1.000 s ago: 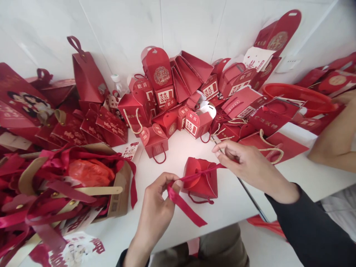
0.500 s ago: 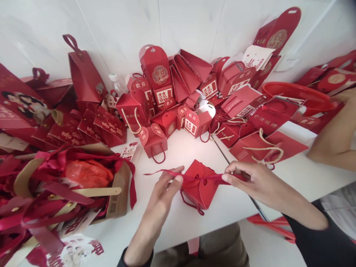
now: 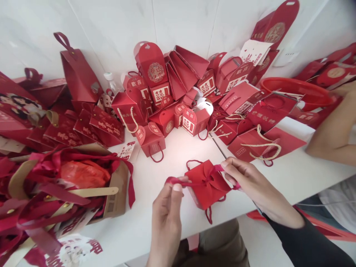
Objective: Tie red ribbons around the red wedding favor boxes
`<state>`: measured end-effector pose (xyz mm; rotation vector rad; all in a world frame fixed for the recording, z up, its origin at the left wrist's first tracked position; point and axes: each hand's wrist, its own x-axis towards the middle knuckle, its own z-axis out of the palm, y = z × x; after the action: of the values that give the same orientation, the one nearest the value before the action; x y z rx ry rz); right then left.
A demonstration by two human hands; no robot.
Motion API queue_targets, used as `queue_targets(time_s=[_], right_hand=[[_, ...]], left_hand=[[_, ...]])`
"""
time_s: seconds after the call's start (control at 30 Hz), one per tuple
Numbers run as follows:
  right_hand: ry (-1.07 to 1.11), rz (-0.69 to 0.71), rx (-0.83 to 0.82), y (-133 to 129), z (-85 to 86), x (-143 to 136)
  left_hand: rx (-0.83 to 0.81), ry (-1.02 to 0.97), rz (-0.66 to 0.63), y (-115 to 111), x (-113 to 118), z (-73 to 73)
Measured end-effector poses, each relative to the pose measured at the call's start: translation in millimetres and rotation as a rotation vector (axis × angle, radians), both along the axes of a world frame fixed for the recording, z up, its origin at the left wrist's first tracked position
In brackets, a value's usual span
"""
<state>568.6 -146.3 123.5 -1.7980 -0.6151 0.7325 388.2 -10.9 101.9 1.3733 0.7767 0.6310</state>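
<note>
A small red gift box (image 3: 204, 194) sits on the white table near its front edge, its curved flaps folded over each other on top. Dark red cord handles hang out at its sides. A crimson ribbon (image 3: 191, 183) passes through the middle of the top, one end drawn out to each side. My left hand (image 3: 168, 211) pinches the left end between thumb and fingers, beside the box. On the other side, my right hand (image 3: 243, 178) is closed on the right end, slightly above the box's far right corner.
Many red gift boxes (image 3: 151, 139) crowd the back against the tiled wall. At left stands a cardboard box (image 3: 118, 193) full of ribbons and straps. A red basin (image 3: 294, 87) is at the back right, and another person's arm (image 3: 328, 129) rests near it.
The gift box has turned and shifted slightly right and nearer. My left hand has come lower, the ribbon end now gathered in its fingers, and my right hand has angled its end upward.
</note>
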Motion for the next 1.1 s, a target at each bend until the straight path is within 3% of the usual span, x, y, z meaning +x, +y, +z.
queue_targets(time_s=[0.13, 0.3, 0.37, 0.57, 0.67, 0.8, 0.97, 1.1], right_hand=[[-0.179, 0.057, -0.068, -2.4, 12.8, 0.4], [-0.283, 0.145, -0.095, -6.0, 36.6, -12.7], [-0.328, 0.164, -0.093, -7.1, 42.3, -18.9], [-0.574, 0.117, -0.091, -4.5, 43.3, -28.1], [-0.667, 0.187, -0.043, 3.0, 43.0, -30.0], [-0.704, 0.337, 0.04, 15.4, 45.6, -30.0], [-0.677, 0.288, 0.053, 19.2, 50.4, -29.0], [-0.644, 0.274, 0.062, 18.1, 53.5, -29.6]], left_hand=[[-0.073, -0.14, 0.061, 10.5, 3.2, 16.4], [-0.072, -0.114, -0.333, 17.8, 15.7, 35.1], [-0.056, -0.119, -0.419, 17.5, 20.1, 38.0], [-0.039, -0.129, -0.292, 19.2, 24.6, 42.6], [-0.032, -0.097, -0.283, 16.4, 24.9, 48.3], [0.021, -0.076, -0.321, 12.3, 25.0, 53.7], [0.042, -0.127, -0.221, 17.4, 15.0, 53.0], [0.245, -0.05, -0.382, 22.0, 6.3, 51.1]])
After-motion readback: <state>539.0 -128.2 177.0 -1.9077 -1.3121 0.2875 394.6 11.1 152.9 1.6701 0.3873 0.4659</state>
